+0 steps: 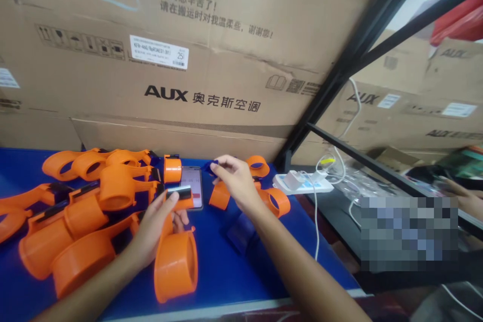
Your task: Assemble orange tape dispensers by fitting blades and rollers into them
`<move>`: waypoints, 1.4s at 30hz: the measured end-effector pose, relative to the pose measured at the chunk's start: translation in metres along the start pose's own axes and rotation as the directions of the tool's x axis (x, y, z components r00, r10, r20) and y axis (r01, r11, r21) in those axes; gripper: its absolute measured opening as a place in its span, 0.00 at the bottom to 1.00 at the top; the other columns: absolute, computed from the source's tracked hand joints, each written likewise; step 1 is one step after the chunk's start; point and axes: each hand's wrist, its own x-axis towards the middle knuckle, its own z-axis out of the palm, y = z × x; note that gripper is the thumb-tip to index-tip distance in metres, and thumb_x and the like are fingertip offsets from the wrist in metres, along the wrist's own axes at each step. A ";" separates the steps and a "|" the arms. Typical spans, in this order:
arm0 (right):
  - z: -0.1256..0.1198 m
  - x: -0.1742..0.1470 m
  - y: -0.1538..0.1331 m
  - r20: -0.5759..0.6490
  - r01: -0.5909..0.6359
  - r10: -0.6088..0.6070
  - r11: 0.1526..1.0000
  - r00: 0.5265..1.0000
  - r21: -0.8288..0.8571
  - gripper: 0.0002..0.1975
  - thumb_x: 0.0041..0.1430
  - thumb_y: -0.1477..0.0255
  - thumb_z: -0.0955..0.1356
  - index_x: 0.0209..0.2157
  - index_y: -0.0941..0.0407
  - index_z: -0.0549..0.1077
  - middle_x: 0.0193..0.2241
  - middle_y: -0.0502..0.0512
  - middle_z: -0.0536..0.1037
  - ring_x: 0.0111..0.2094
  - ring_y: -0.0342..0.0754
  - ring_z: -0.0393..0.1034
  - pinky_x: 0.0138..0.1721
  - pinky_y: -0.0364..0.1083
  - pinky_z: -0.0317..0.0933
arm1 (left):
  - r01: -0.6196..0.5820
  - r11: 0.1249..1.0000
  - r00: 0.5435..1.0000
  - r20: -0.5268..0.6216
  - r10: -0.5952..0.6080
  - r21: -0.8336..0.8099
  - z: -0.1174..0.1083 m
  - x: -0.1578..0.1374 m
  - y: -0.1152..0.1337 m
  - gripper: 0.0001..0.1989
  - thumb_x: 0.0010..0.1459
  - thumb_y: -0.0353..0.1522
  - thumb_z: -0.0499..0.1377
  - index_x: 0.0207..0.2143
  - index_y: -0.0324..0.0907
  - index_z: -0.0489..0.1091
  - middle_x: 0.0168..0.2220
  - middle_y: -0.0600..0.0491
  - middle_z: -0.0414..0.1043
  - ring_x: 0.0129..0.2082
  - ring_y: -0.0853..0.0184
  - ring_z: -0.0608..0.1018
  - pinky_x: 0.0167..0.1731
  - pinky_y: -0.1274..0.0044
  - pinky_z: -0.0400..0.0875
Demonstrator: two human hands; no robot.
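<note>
My left hand (154, 224) is closed around the handle end of an orange tape dispenser (175, 266). Its round body hangs toward me, and a shiny toothed strip (179, 192) shows by my thumb. Higher up and to the right, my right hand (237, 178) pinches a small dark blue piece (210, 166) between thumb and fingertips; its exact kind is too small to tell. The two hands are apart. Between them a phone (196, 186) with a lit screen lies on the blue table (222, 271), partly behind the dispenser's top.
Several orange dispensers (116, 186) are heaped at the left. More orange pieces (277, 201) lie beyond my right wrist. A white power strip (304, 182) with cables sits at the right, beside a black metal frame (324, 85). Large cardboard (188, 126) stands behind. Another person's hand (462, 196) shows far right.
</note>
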 end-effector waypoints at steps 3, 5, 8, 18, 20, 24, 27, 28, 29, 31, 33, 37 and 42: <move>0.010 -0.035 0.002 -0.095 -0.032 0.045 0.991 0.994 0.129 0.15 0.55 0.60 0.77 0.34 0.56 0.77 0.22 0.46 0.75 0.19 0.41 0.66 0.21 0.41 0.63 | -0.039 0.999 0.999 0.025 0.039 -0.009 -0.001 -0.001 0.002 0.20 0.60 0.48 0.65 0.37 0.40 0.68 0.25 0.54 0.75 0.20 0.71 0.74 0.22 0.79 0.69; 0.018 -0.050 0.004 -0.078 -0.075 0.092 0.977 0.993 0.199 0.15 0.56 0.59 0.77 0.34 0.56 0.75 0.20 0.46 0.75 0.19 0.43 0.68 0.23 0.43 0.65 | -0.070 0.997 0.997 0.046 0.069 0.015 -0.002 -0.002 0.001 0.19 0.60 0.46 0.66 0.38 0.41 0.68 0.26 0.54 0.75 0.21 0.71 0.75 0.23 0.79 0.71; 0.027 -0.062 0.007 -0.099 -0.087 0.115 0.963 0.988 0.255 0.16 0.54 0.62 0.78 0.35 0.55 0.73 0.23 0.48 0.77 0.22 0.46 0.74 0.26 0.44 0.69 | -0.100 0.992 0.992 0.080 0.094 0.076 -0.004 -0.003 0.001 0.17 0.61 0.44 0.66 0.42 0.41 0.68 0.27 0.54 0.76 0.22 0.70 0.76 0.25 0.78 0.72; 0.027 -0.068 0.011 -0.043 0.014 -0.008 0.990 0.999 0.138 0.11 0.64 0.64 0.72 0.36 0.53 0.68 0.31 0.50 0.76 0.31 0.46 0.75 0.34 0.45 0.70 | -0.109 0.987 0.992 0.082 0.100 0.118 -0.007 -0.001 -0.001 0.17 0.62 0.43 0.65 0.43 0.41 0.67 0.28 0.54 0.76 0.22 0.69 0.76 0.25 0.78 0.71; 0.027 -0.069 0.012 -0.038 0.043 -0.042 0.999 0.998 0.024 0.09 0.65 0.64 0.71 0.37 0.54 0.70 0.29 0.50 0.75 0.29 0.45 0.72 0.32 0.44 0.68 | -0.113 0.985 0.991 0.088 0.103 0.127 -0.008 -0.002 -0.001 0.16 0.62 0.43 0.65 0.42 0.42 0.67 0.28 0.54 0.76 0.22 0.69 0.75 0.24 0.78 0.71; 0.027 -0.072 0.012 -0.007 0.076 -0.079 0.979 0.997 -0.187 0.10 0.67 0.63 0.69 0.37 0.55 0.74 0.29 0.51 0.75 0.28 0.44 0.68 0.29 0.43 0.63 | -0.122 0.983 0.990 0.093 0.110 0.137 -0.008 -0.002 -0.001 0.16 0.63 0.43 0.64 0.44 0.42 0.67 0.28 0.54 0.76 0.22 0.69 0.75 0.24 0.77 0.71; 0.028 -0.073 0.008 0.025 0.120 -0.118 0.962 0.993 -0.246 0.09 0.66 0.63 0.70 0.37 0.55 0.77 0.29 0.51 0.75 0.27 0.44 0.66 0.28 0.43 0.60 | -0.119 0.983 0.989 0.108 0.104 0.142 -0.008 -0.002 -0.001 0.17 0.62 0.42 0.65 0.45 0.41 0.68 0.28 0.54 0.75 0.22 0.70 0.76 0.24 0.78 0.70; 0.028 -0.073 0.007 0.023 0.135 -0.134 0.956 0.991 -0.260 0.09 0.66 0.64 0.70 0.36 0.55 0.78 0.29 0.51 0.75 0.27 0.44 0.65 0.28 0.43 0.60 | -0.117 0.982 0.988 0.114 0.101 0.147 -0.008 -0.001 -0.002 0.16 0.62 0.42 0.65 0.45 0.41 0.68 0.28 0.54 0.76 0.22 0.70 0.76 0.24 0.78 0.70; 0.028 -0.073 0.006 0.018 0.145 -0.146 0.952 0.989 -0.270 0.09 0.65 0.64 0.70 0.35 0.55 0.78 0.29 0.51 0.75 0.27 0.44 0.65 0.28 0.43 0.59 | -0.115 0.982 0.988 0.121 0.097 0.152 -0.008 -0.001 -0.002 0.16 0.62 0.42 0.65 0.45 0.41 0.68 0.28 0.54 0.76 0.22 0.70 0.76 0.24 0.78 0.70; 0.029 -0.072 0.007 -0.011 0.145 -0.154 0.949 0.988 -0.280 0.10 0.65 0.64 0.71 0.32 0.55 0.76 0.28 0.52 0.75 0.28 0.45 0.67 0.29 0.43 0.61 | -0.114 0.981 0.986 0.136 0.092 0.160 -0.009 -0.001 -0.003 0.16 0.63 0.42 0.65 0.45 0.41 0.68 0.28 0.54 0.76 0.22 0.70 0.76 0.25 0.78 0.71; 0.030 -0.072 0.010 -0.035 0.117 -0.129 0.961 0.991 -0.249 0.12 0.66 0.62 0.70 0.31 0.55 0.74 0.28 0.52 0.77 0.29 0.46 0.71 0.30 0.44 0.64 | -0.119 0.981 0.985 0.144 0.097 0.153 -0.009 -0.001 -0.003 0.15 0.63 0.41 0.65 0.45 0.41 0.69 0.29 0.54 0.76 0.23 0.70 0.76 0.25 0.78 0.71; 0.032 -0.075 0.016 -0.043 0.042 -0.047 0.992 0.998 -0.123 0.12 0.66 0.60 0.71 0.35 0.54 0.70 0.23 0.48 0.75 0.22 0.44 0.70 0.25 0.42 0.63 | -0.142 0.979 0.981 0.151 0.120 0.148 -0.009 -0.001 -0.003 0.13 0.62 0.38 0.64 0.45 0.42 0.69 0.29 0.54 0.77 0.23 0.69 0.77 0.26 0.76 0.72; 0.032 -0.079 0.016 -0.071 0.162 -0.192 0.939 0.979 -0.302 0.10 0.63 0.62 0.73 0.34 0.54 0.75 0.23 0.47 0.73 0.23 0.43 0.65 0.26 0.43 0.61 | -0.171 0.964 0.979 0.144 0.143 0.202 -0.009 -0.001 -0.002 0.11 0.63 0.38 0.62 0.44 0.42 0.70 0.29 0.54 0.76 0.22 0.68 0.77 0.27 0.76 0.72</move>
